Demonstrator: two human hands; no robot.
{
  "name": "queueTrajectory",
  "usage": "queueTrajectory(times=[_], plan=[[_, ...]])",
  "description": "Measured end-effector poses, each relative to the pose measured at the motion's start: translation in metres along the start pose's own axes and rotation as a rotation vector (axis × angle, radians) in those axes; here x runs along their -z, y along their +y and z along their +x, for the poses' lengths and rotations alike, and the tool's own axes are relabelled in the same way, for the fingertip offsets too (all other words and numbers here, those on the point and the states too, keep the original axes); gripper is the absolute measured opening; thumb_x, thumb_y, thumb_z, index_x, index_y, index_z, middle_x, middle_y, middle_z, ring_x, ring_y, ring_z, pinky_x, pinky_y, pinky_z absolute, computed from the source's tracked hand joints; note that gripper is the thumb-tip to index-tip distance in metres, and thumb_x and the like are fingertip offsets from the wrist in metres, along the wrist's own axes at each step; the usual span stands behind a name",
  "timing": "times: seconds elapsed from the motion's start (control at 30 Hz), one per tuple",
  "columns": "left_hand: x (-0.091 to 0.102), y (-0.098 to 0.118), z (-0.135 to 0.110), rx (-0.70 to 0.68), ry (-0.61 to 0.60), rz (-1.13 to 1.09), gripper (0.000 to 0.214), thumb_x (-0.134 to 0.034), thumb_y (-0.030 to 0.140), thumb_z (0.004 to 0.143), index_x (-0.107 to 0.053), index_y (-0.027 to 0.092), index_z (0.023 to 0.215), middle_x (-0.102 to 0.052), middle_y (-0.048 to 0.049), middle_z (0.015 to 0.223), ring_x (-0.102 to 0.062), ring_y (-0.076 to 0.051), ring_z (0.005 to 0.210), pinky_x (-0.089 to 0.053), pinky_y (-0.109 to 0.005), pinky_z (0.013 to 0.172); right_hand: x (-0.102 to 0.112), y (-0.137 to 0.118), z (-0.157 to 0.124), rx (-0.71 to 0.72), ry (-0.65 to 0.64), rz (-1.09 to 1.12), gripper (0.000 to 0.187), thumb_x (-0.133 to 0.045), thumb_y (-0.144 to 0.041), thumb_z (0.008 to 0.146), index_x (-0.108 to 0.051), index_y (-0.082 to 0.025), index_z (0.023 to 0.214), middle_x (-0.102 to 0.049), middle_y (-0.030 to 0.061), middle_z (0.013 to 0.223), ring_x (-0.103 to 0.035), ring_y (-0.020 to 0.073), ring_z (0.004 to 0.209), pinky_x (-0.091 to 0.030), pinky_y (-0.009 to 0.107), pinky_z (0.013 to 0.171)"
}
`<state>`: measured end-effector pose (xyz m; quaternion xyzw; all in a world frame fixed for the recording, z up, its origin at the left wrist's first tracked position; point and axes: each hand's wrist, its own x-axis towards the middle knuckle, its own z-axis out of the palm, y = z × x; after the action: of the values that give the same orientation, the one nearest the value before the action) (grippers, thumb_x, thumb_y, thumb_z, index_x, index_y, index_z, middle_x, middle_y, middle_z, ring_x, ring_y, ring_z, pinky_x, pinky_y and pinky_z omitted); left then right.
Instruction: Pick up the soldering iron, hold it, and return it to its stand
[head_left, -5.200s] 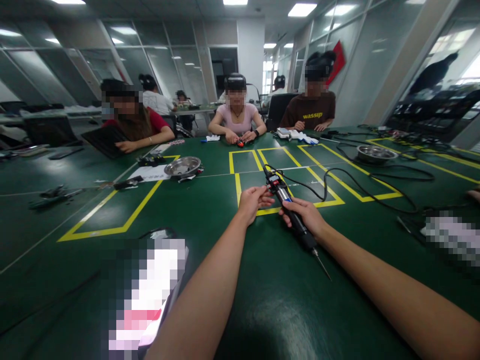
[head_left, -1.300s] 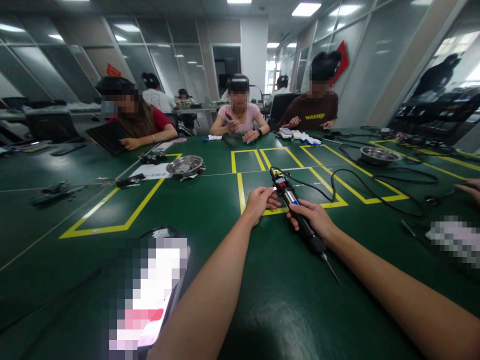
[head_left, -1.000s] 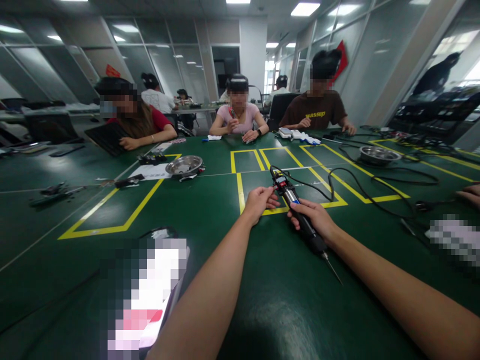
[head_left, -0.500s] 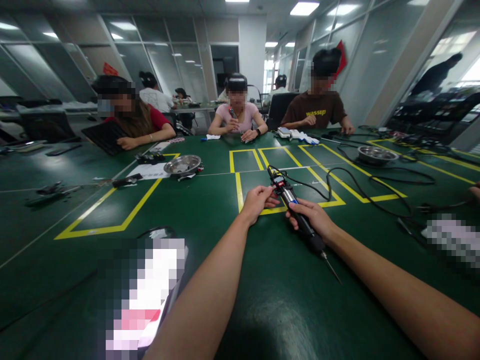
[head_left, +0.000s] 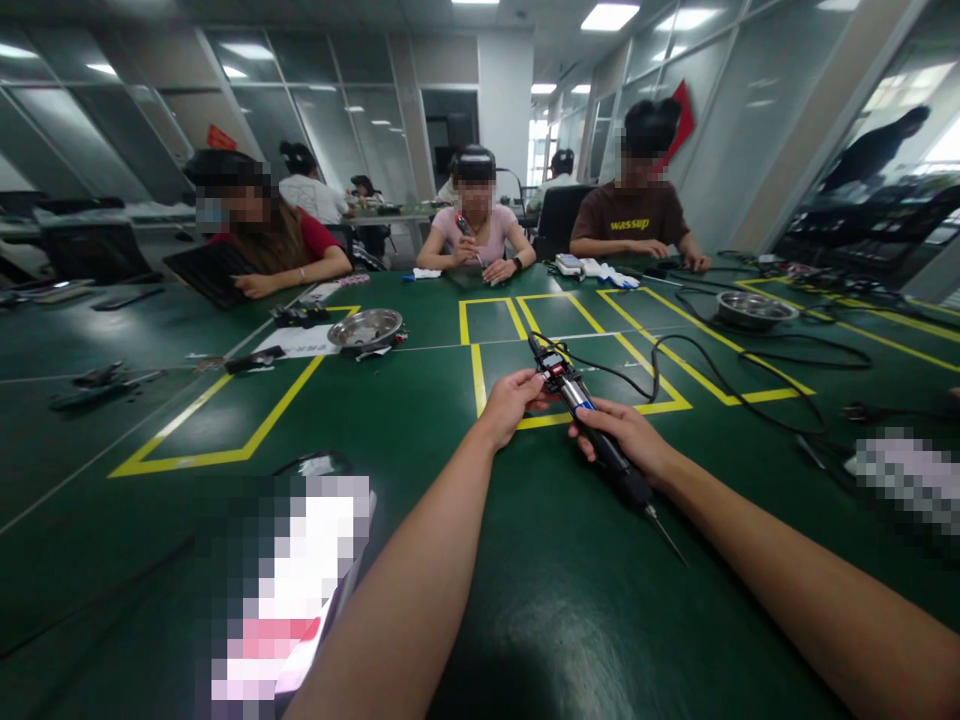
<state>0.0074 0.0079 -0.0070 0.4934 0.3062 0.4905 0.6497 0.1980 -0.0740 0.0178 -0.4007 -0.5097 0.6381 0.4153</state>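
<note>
Hands (head_left: pixel 627 434) at screwdriver (head_left: pixel 613 460), cord end (head_left: pixel 537 345) slightly farther left than before

Black screwdriver (head_left: pixel 611 455), green worktop (head_left: pixel 420 440), yellow tape (head_left: pixel 180 464).
I see a silver band, a blue patch and a small red one breaking up the screwdriver's black, and its cable (head_left: pixel 657 372) is black too; the tape draws plain yellow outlines on the dark green, the near bowl (head_left: pixel 367 331) shines silver, and the shirts opposite go dark red (head_left: pixel 320 245), pale pink (head_left: pixel 496 238), then brown with yellow lettering (head_left: pixel 630 225).
</note>
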Motion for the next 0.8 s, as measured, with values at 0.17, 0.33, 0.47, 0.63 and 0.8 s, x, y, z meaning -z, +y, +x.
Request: queueTrajectory(times=[0.17,0.33,0.47,0.63,0.8], plan=[[0.002,0.004,-0.002,0.001,0.004,-0.054,0.033,-0.076,0.034,0.075,-0.065,0.010,0.094,-0.068,-0.0064,0.081,-0.065,-0.012,0.067,-0.042,-0.019,0.054,-0.002,-0.001,0.000,-0.007,-0.012,0.020,0.035,-0.071,-0.044,0.080,-0.060,-0.015,0.096,-0.069,0.0043,0.079,-0.057,0.0099,0.053,-0.043,0.021,0.049],[0.004,0.009,-0.005,0.021,-0.010,-0.133,0.032,-0.080,0.032,0.070,-0.063,0.012,0.088,-0.063,-0.0024,0.075,-0.060,-0.010,0.064,-0.041,-0.019,0.056,-0.003,-0.003,0.000,-0.023,-0.014,0.045,0.039,-0.073,-0.043,0.078,-0.057,-0.018,0.103,-0.071,0.0050,0.083,-0.058,0.0107,0.053,-0.044,0.021,0.047],[0.004,0.011,-0.006,0.027,-0.062,-0.154,0.031,-0.077,0.035,0.074,-0.063,0.013,0.090,-0.059,-0.0003,0.072,-0.056,-0.008,0.061,-0.041,-0.019,0.058,-0.006,-0.004,0.000,-0.037,-0.021,0.077,0.041,-0.073,-0.042,0.079,-0.055,-0.018,0.108,-0.072,0.0066,0.085,-0.059,0.0113,0.053,-0.047,0.022,0.048],[0.001,0.010,-0.006,-0.006,-0.085,-0.123,0.029,-0.072,0.040,0.078,-0.062,0.014,0.088,-0.053,0.0025,0.063,-0.048,-0.007,0.052,-0.037,-0.018,0.053,-0.011,-0.003,-0.001,-0.050,-0.023,0.132,0.039,-0.071,-0.041,0.081,-0.056,-0.018,0.108,-0.074,0.0088,0.089,-0.064,0.0130,0.056,-0.050,0.022,0.049],[-0.003,0.013,-0.005,0.015,-0.066,-0.062,0.030,-0.070,0.041,0.080,-0.061,0.013,0.083,-0.053,0.0014,0.057,-0.048,-0.007,0.050,-0.035,-0.018,0.050,-0.011,-0.004,0.000,-0.044,-0.015,0.146,0.037,-0.070,-0.041,0.082,-0.057,-0.016,0.105,-0.074,0.0095,0.088,-0.065,0.0132,0.056,-0.050,0.022,0.048]])
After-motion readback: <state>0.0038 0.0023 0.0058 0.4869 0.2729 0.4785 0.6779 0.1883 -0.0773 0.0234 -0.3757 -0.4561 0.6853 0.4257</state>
